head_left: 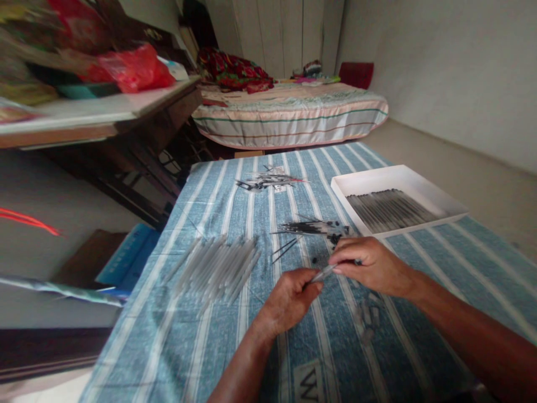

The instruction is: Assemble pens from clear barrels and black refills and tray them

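Between my two hands is a translucent pen barrel [324,273], held at a slant over the table. My left hand [292,299] pinches its lower left end. The fingers of my right hand [371,264] close on its other end, where a small dark tip shows. Just beyond my right hand lies a heap of thin black pen refills [310,226] with small black pieces. Two loose refills [285,248] rest apart from it. To the left is a row of clear barrels [222,266]. Short clear caps [369,313] lie below my right wrist, slightly blurred.
A white open box [444,211] at the right holds a row of dark-cored pens [388,208]. Farther back lies a mixed pile of thin parts [271,180]. A striped cloth [168,341] covers the table. Beyond stand a bed [293,120] and a side desk [126,109].
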### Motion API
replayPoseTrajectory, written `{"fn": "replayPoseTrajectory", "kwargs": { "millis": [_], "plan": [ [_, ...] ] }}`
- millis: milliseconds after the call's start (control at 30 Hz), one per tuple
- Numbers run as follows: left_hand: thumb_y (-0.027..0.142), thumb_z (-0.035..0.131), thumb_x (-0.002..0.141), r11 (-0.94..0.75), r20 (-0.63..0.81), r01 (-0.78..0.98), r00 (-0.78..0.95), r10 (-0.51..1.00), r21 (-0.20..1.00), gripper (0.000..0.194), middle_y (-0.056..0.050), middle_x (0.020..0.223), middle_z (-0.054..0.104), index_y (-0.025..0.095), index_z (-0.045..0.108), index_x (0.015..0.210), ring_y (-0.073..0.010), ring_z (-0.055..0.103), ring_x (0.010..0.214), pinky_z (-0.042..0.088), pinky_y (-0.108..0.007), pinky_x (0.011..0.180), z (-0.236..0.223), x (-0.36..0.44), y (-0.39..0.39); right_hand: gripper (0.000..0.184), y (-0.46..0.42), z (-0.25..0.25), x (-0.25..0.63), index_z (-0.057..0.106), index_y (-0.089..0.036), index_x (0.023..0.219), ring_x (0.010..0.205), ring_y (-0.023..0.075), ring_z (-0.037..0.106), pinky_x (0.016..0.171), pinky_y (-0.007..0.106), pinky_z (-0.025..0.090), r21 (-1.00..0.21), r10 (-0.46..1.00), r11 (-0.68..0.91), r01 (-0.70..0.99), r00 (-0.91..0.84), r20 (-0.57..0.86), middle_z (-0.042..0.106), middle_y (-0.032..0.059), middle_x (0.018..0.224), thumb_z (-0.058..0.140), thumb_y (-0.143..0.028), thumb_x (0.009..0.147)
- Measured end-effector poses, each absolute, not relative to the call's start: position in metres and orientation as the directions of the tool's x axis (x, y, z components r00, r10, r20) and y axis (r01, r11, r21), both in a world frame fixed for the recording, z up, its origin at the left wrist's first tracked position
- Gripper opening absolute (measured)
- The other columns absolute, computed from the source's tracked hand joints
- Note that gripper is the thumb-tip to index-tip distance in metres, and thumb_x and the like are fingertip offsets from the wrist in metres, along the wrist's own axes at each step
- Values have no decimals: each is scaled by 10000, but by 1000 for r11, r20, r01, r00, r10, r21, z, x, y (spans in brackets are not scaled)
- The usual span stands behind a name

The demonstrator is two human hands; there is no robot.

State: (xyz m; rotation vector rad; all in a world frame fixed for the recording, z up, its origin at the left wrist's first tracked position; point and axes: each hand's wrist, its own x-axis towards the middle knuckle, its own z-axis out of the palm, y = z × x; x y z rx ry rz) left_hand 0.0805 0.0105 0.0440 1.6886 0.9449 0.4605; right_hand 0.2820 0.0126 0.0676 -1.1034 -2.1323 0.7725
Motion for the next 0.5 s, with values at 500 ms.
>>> {"fn": "replayPoseTrajectory", "kwargs": {
  "millis": [500],
  "plan": [
    [340,406,879,-56,-133,358,481,867,932,271,23,628,467,154,581,788,-114,443,596,346,-233,574,43,64,21,203,29,39,260,673,-165,799,738,207,612,625,279,400,-196,910,398,896,-413,-43,663,92,801,491,-242,844]
  ]
}}
